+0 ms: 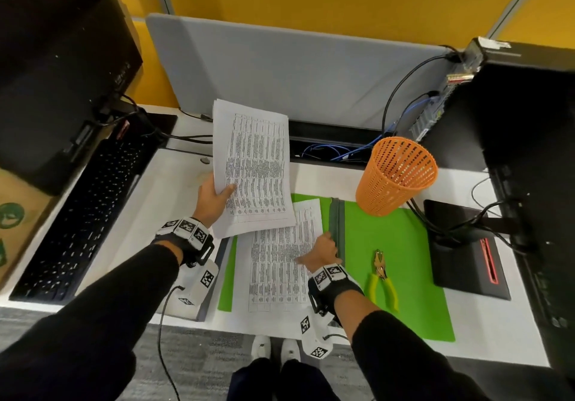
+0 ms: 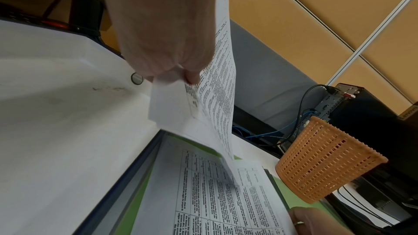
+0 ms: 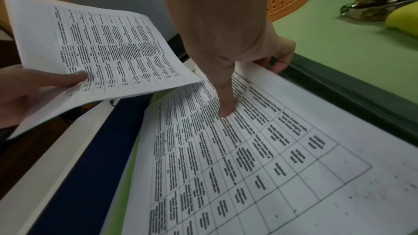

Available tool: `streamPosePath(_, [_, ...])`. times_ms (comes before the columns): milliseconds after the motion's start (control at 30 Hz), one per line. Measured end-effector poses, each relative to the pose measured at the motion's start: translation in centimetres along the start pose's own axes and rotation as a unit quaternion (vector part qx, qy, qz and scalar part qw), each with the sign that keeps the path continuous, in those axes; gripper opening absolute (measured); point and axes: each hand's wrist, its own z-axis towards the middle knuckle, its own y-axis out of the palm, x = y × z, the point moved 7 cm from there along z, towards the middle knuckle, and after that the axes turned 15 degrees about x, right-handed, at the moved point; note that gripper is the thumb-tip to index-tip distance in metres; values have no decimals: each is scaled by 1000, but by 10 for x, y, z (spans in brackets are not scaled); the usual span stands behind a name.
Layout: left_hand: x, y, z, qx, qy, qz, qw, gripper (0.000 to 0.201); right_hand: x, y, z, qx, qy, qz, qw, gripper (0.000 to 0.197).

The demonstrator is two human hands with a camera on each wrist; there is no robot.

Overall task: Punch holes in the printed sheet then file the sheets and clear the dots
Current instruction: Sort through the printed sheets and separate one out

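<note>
My left hand (image 1: 224, 193) holds a stack of printed sheets (image 1: 255, 164) raised above the desk, thumb on top and fingers underneath; the left wrist view shows that hand (image 2: 172, 71) pinching the stack (image 2: 217, 96). Another printed sheet (image 1: 277, 270) lies in the open green folder (image 1: 398, 245). My right hand (image 1: 314, 246) holds this sheet (image 3: 248, 167): the thumb presses its face and the fingers (image 3: 280, 60) curl at its right edge beside the dark green spine strip (image 3: 350, 92). A yellow-handled hole punch (image 1: 381, 279) lies on the folder's right half.
An orange mesh basket (image 1: 395, 176) stands at the folder's far edge. A black keyboard (image 1: 84, 214) and monitor (image 1: 62, 58) sit on the left. On the right are a monitor stand (image 1: 466, 245) and a computer (image 1: 513, 105) with cables. A grey divider (image 1: 295, 74) closes the back.
</note>
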Motion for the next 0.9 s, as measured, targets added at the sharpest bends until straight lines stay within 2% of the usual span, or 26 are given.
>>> streamPosePath(67, [2, 2, -1, -3, 1, 0, 1000, 39, -2, -5, -2, -23, -16, 9, 1000, 100])
streamPosePath(100, [4, 4, -1, -6, 2, 0, 1000, 39, -4, -6, -1, -24, -24, 36, 999, 94])
streamPosePath(233, [13, 5, -1, -21, 12, -4, 1000, 39, -9, -29, 6, 47, -41, 130, 990, 39])
streamPosePath(300, [16, 5, 1, -16, 7, -7, 1000, 38, -16, -45, 11, 87, -57, 160, 982, 30])
streamPosePath(467, [15, 5, 9, 2, 9, 0, 1000, 38, -36, -114, 32, 194, -106, 187, 957, 30])
streamPosePath(533, [9, 4, 13, 21, 1, 14, 1000, 38, -42, -146, 42, 232, -108, 207, 944, 24])
streamPosePath(600, [7, 2, 17, 54, -7, 40, 998, 39, -46, -172, 55, 247, -107, 238, 933, 17])
streamPosePath(700, [14, -1, 19, 90, -7, 63, 994, 40, -51, -202, 75, 266, -123, 287, 912, 20])
streamPosePath(767, [21, -2, 20, 89, 1, 62, 994, 40, -54, -222, 78, 281, -141, 297, 902, 22])
streamPosePath(900, [18, 5, 29, 37, -10, 27, 999, 40, -61, -248, 71, 274, -180, 257, 909, 18])
